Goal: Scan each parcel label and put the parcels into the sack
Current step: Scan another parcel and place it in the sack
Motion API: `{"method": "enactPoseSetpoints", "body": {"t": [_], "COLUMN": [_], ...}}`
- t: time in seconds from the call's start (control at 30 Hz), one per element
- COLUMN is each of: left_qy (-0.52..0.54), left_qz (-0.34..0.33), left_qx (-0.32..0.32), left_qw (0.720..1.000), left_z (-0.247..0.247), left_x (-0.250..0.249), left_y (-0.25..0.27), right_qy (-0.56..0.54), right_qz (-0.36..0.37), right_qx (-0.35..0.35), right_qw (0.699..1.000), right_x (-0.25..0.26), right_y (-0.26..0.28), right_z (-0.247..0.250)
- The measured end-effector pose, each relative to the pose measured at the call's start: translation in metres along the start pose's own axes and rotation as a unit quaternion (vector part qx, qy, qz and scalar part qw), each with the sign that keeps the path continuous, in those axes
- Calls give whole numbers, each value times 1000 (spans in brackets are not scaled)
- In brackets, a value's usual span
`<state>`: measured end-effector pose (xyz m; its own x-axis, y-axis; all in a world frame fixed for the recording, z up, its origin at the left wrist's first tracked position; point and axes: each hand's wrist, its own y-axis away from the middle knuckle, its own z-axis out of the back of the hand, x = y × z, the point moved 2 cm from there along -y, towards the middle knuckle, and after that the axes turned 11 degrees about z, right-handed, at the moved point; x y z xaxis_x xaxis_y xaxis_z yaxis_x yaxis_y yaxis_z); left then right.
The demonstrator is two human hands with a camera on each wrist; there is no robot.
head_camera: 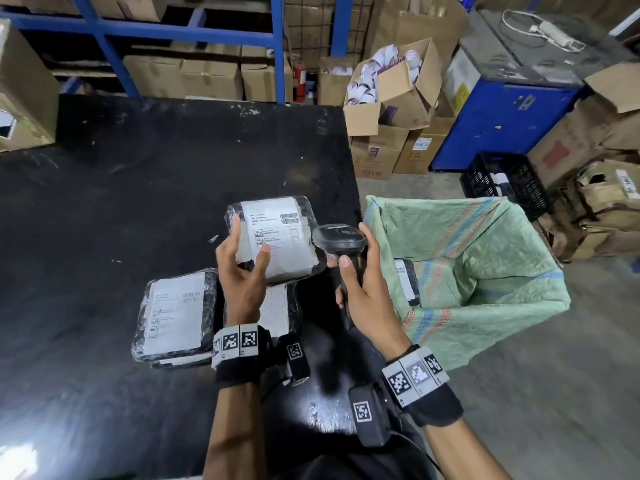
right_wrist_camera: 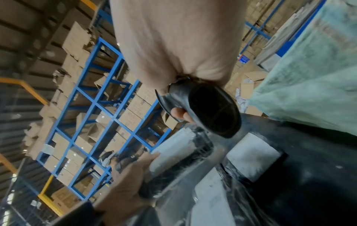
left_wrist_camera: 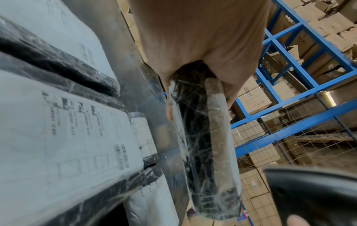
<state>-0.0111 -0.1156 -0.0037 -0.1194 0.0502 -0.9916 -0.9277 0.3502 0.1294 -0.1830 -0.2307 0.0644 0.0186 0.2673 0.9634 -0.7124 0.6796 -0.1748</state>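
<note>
My left hand (head_camera: 242, 261) grips a black, film-wrapped parcel (head_camera: 277, 237) by its near left corner, white label up, lifted above the black table (head_camera: 138, 188). In the left wrist view the same parcel (left_wrist_camera: 208, 152) shows edge-on under my palm. My right hand (head_camera: 360, 285) holds a black handheld scanner (head_camera: 341, 239) by its handle; the scanner head sits just right of the held parcel. The scanner (right_wrist_camera: 210, 110) also appears in the right wrist view. More labelled parcels (head_camera: 176, 315) lie stacked on the table below my left hand. The green woven sack (head_camera: 485, 271) stands open at the right, one parcel (head_camera: 407, 280) inside.
Cardboard boxes (head_camera: 391, 91) and a black crate (head_camera: 502, 181) crowd the floor behind the sack. Blue shelving (head_camera: 273, 46) with cartons runs behind the table. A large carton (head_camera: 24, 91) sits at the table's far left corner.
</note>
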Motion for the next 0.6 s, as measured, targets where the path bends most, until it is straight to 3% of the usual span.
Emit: {"method": "enactPoseSetpoints", "body": {"t": [0.33,0.6], "left_qy": [-5,-27], "left_qz": [6,10], "left_qx": [-34,-19], "left_qw": [999,999], "left_z": [31,34], "left_x": [19,19], "left_y": [-5,-3], "right_qy": [62,101], "right_qz": [-102,-146], "right_qx": [21,45], "right_qw": [993,983], "right_x": [-98,-150], "right_y": [34,42], "right_z": [-14,-36]}}
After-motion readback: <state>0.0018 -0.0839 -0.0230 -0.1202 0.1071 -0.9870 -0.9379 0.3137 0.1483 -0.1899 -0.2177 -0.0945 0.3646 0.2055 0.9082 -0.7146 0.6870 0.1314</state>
